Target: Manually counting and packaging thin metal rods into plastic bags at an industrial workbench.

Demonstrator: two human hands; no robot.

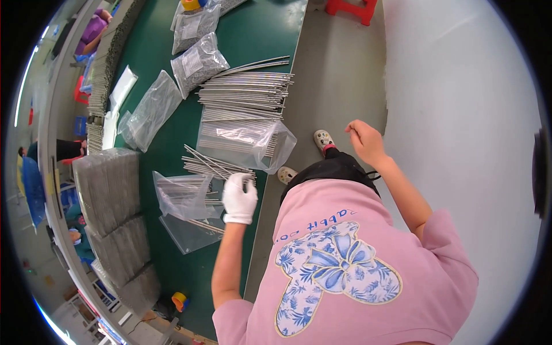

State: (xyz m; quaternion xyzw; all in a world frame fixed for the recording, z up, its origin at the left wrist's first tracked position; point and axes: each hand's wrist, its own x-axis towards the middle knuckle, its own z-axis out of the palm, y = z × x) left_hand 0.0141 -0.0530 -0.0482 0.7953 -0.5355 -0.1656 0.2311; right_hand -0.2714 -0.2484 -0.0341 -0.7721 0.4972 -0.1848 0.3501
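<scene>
My left hand [240, 199], in a white glove, is at the near end of a loose pile of thin metal rods [202, 163]. Its fingers are bent, with a gap between thumb and forefinger, and nothing shows between them. Beside it lie a clear bag [183, 194] with some rods inside and a flat clear bag [187, 234] under it. My bare right hand [366, 142] is raised away from the table, fingers loosely bent and apart, holding nothing visible. A large stack of rods [244, 92] lies farther up the table, partly above a clear bag of rods [247, 141].
Bagged small grey parts [198, 64] and a clear bag [150, 112] lie on the green table [172, 276]. Wrapped bundles [109, 190] line its left side. A tape roll [180, 301] sits at the lower left. A red stool [352, 8] stands beyond the table edge.
</scene>
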